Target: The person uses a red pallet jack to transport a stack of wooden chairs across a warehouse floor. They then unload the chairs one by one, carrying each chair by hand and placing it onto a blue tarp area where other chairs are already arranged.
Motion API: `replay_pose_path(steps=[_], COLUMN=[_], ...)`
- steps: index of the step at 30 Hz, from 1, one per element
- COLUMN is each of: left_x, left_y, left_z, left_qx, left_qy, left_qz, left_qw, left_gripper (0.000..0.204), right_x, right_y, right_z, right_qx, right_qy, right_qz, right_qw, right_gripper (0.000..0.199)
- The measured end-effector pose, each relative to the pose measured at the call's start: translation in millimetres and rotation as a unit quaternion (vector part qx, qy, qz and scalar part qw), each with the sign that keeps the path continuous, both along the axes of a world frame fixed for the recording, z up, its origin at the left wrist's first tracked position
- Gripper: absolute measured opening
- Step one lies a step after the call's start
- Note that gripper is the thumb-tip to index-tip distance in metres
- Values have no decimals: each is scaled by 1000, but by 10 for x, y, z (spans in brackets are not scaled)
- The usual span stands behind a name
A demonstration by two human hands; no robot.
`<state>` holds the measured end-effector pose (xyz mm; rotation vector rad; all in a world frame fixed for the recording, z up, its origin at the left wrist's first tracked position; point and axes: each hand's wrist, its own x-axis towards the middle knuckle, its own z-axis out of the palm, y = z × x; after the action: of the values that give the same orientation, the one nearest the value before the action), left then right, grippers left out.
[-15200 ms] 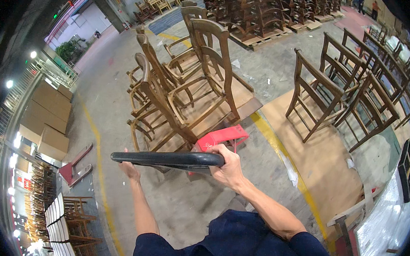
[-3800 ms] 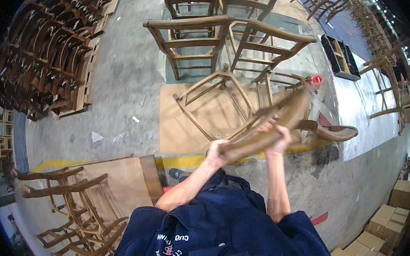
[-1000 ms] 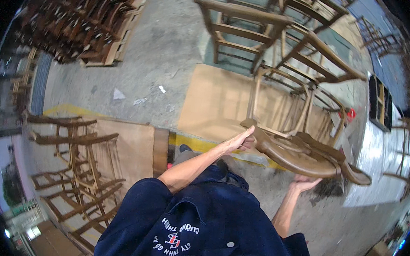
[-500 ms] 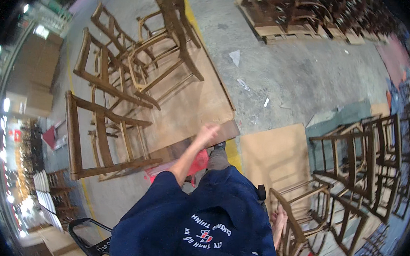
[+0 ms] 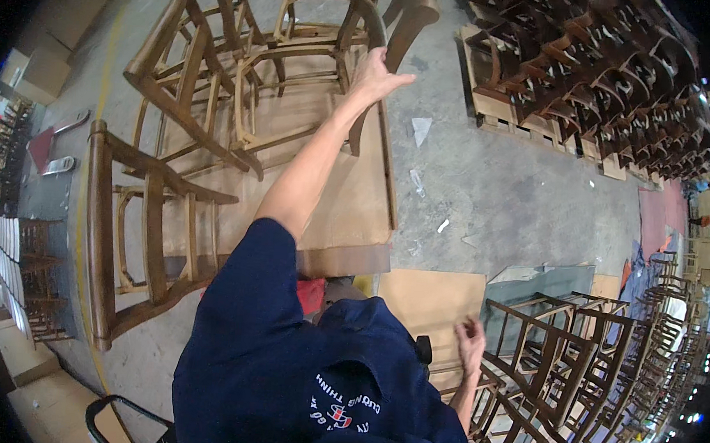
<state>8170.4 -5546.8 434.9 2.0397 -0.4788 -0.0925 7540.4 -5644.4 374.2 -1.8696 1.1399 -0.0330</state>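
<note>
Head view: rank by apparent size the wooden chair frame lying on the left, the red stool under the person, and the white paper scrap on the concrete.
1. Wooden chair frame, clearly largest.
2. Red stool, mostly hidden, so unsure.
3. White paper scrap, smallest.

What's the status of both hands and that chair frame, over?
Left hand open, reaching onto the light wooden chair frame on the plywood sheet. Right hand empty, low beside dark chair frames. Another frame lies close on the left.
</note>
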Motion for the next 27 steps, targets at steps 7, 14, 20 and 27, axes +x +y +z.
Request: replay_pose_path(steps=[7,14,20,27], left_x=[703,297,-889,-2153], left_y=[-768,-508,522,1841], left_z=[9,-73,-157,317], left_qx=[112,-66,-156,-163], left_qy=[-57,-55,70,77], left_qz=[131,122,51,-133], left_qw=[983,989,984,975], left_gripper=[70,43,50,41], right_x=[-1153,-2280,-1339,862], right_y=[943,1201,529,-601], right_z=[-568,-1307,-933,-82], right_qx=[26,84,72,13], right_qy=[213,371,270,248], right_qz=[-112,-48,60,265], right_qw=[970,923,958,932], right_gripper=[43,35,40,40])
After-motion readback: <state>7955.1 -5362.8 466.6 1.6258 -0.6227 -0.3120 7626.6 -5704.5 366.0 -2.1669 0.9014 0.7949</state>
